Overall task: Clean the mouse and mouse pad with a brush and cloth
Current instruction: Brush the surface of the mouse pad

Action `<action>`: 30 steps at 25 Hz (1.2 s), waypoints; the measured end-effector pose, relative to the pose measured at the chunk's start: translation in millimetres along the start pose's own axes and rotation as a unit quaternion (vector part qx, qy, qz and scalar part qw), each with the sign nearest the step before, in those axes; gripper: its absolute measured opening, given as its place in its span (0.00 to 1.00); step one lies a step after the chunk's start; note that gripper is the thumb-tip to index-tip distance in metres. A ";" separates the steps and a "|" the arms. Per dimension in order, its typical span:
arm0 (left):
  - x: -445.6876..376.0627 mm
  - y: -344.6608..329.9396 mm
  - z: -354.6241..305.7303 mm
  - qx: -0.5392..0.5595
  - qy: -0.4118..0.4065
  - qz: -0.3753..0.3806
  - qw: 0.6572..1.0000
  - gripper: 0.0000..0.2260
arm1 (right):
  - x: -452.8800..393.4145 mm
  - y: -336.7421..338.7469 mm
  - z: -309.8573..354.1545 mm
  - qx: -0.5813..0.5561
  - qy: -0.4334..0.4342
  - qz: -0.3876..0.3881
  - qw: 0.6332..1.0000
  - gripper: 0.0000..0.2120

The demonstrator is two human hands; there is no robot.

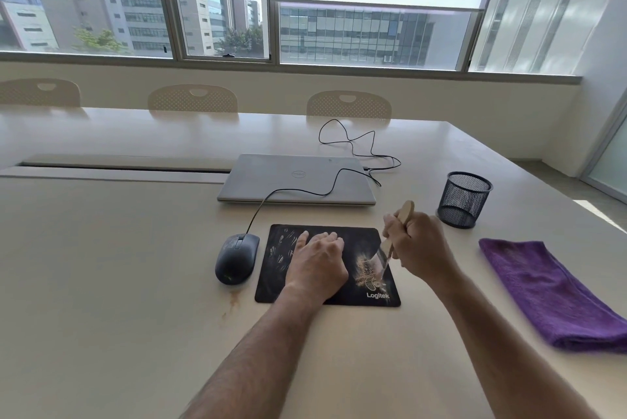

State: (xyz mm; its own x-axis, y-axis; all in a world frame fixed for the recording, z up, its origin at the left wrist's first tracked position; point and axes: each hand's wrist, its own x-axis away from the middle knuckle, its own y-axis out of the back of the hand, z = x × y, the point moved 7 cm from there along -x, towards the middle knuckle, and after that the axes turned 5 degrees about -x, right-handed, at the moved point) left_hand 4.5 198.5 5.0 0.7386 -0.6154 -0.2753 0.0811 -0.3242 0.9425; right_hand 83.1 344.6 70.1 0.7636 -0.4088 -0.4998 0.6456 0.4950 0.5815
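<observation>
Brushing the black rectangular mouse pad (327,266) on the pale desk (118,266).

The left hand (317,261) lies flat on the pad, fingers straight, grasping nothing; the right hand (419,249) has its grip clenched round the wooden-handled brush (395,232), bristles blurred over the pad's right side. The black corded mouse (236,259) sits just left of the pad; the folded purple cloth (549,293) lies to the right.

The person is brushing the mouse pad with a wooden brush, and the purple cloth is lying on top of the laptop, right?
Not quite. In the head view the purple cloth lies on the table, right of the mouse pad, not on the laptop. The right hand does hold the wooden brush over the pad.
</observation>
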 end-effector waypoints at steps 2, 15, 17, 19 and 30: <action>-0.1 0.4 0.1 0.002 0.000 0.001 1.000 0.15 | 4.1 2.1 3.6 -0.014 0.018 -0.042 0.999 0.19; 1.5 -0.8 -0.2 0.007 -0.004 0.005 1.000 0.13 | 2.0 -16.7 6.2 0.040 0.045 0.030 0.998 0.22; 1.4 0.2 -0.5 0.009 -0.006 0.000 1.000 0.13 | 0.0 -8.2 7.9 0.018 0.035 0.001 0.999 0.23; 0.9 0.2 -0.5 0.010 -0.006 0.001 1.000 0.13 | 4.8 -3.7 13.2 0.008 0.059 -0.049 0.997 0.21; 0.9 -0.8 0.6 0.015 -0.004 0.003 1.000 0.14 | 5.5 -18.1 14.6 0.041 0.082 -0.016 0.996 0.18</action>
State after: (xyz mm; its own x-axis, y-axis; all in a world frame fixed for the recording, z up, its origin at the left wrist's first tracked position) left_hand 4.7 197.7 3.8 0.7335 -0.6230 -0.2718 0.0564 -0.3427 0.9378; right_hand 75.8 322.2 66.3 0.7354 -0.2892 -0.6128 0.6730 0.4174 0.6106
